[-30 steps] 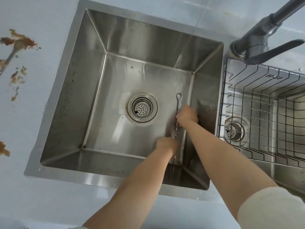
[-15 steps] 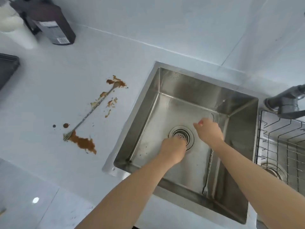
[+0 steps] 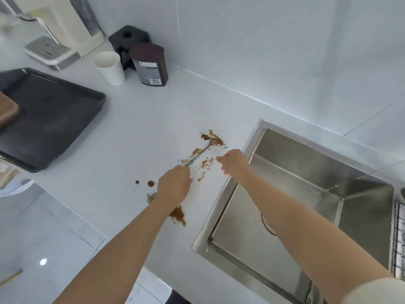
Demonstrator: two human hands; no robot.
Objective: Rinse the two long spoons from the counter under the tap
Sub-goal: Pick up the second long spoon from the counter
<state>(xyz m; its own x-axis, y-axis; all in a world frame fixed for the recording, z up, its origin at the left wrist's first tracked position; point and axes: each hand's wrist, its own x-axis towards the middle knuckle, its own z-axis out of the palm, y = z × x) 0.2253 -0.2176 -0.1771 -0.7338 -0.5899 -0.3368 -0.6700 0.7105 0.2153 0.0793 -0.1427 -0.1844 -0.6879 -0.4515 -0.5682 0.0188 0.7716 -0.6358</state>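
Head view, steel sink (image 3: pixel 361 194) lower right, basin bare, left hand (image 3: pixel 174 187) grip closed on long spoon (image 3: pixel 200 152) mid-frame, lying on smooth white worktop (image 3: pixel 131 139) amid brown smears (image 3: pixel 178 215), right hand (image 3: pixel 234 162) grip loosely spread, dark tray (image 3: pixel 65 119) upper left.

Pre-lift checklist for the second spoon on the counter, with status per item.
1. Left hand over long spoon handle: ok.
2. Fingers closed on it: cannot tell, hand hides the grip.
3. Right hand free: ok, apparently empty.
4. Path to sink clear: ok.
5. Spoon clean: not ok, lies in brown spill.
6. Tap running: cannot tell, out of view.
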